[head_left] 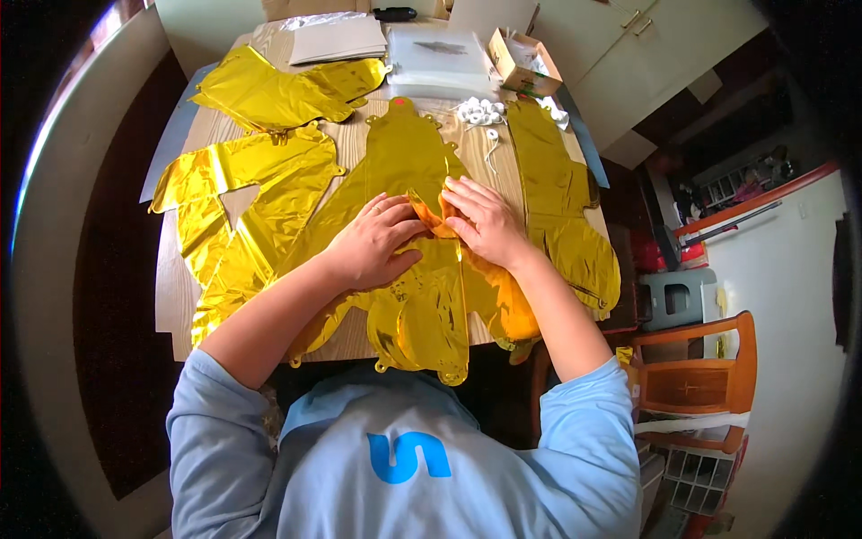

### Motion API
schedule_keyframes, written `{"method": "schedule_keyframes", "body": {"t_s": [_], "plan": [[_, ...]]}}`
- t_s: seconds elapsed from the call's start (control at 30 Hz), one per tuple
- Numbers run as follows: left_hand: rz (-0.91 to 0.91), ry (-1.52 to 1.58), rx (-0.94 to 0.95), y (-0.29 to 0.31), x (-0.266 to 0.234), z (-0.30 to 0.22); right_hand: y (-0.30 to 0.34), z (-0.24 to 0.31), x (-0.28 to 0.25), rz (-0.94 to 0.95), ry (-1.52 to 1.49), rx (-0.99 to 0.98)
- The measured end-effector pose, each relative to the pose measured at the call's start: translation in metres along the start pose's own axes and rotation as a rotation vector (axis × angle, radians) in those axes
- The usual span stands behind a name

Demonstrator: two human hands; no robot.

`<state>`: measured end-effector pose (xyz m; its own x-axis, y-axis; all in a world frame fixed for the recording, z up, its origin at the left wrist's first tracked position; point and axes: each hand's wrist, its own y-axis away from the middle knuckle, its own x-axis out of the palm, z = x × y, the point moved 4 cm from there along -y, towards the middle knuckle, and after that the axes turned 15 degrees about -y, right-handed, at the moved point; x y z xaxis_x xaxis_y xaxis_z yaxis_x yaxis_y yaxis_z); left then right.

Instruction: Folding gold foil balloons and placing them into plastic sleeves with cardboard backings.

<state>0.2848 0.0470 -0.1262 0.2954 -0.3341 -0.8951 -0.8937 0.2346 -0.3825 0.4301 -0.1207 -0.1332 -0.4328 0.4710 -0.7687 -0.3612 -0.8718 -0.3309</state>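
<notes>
A flat gold foil balloon (404, 144), uninflated, lies spread over the middle of the table, its lower end hanging at the near edge. My left hand (382, 238) lies on it with the fingers stretched out and the thumb apart. Between my hands the foil is raised in crumpled folds that look orange. My right hand (485, 220) has its thumb and fingers closed on these folds. More orange-tinted foil bunches under my right wrist and runs toward the table's near edge.
More flat gold foil balloons lie at the left (260, 198), far left (278, 85) and right (557, 198). White ribbon rolls (480, 111) sit beyond my right hand. Farther back are clear plastic sheets (440, 58), grey cards (337, 43) and a small box (523, 65). A wooden chair (696, 382) stands right.
</notes>
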Motion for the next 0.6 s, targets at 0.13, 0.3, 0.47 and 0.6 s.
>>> {"method": "schedule_keyframes", "body": {"t_s": [0.13,0.3,0.47,0.6], "plan": [[0.05,-0.014,-0.016,0.0003,0.0016,0.0016,0.0001,-0.0021,0.002,0.047,0.021,0.016],[0.075,-0.01,-0.021,-0.0005,-0.0006,-0.0005,0.0004,-0.0032,0.002,0.093,0.05,0.024],[0.057,-0.054,-0.02,0.0011,-0.0001,-0.0009,-0.0002,-0.0025,0.0,0.139,0.138,0.013],[0.071,-0.036,-0.019,0.0014,0.0015,0.0003,-0.0005,-0.0022,-0.0021,0.148,0.132,0.009]]}}
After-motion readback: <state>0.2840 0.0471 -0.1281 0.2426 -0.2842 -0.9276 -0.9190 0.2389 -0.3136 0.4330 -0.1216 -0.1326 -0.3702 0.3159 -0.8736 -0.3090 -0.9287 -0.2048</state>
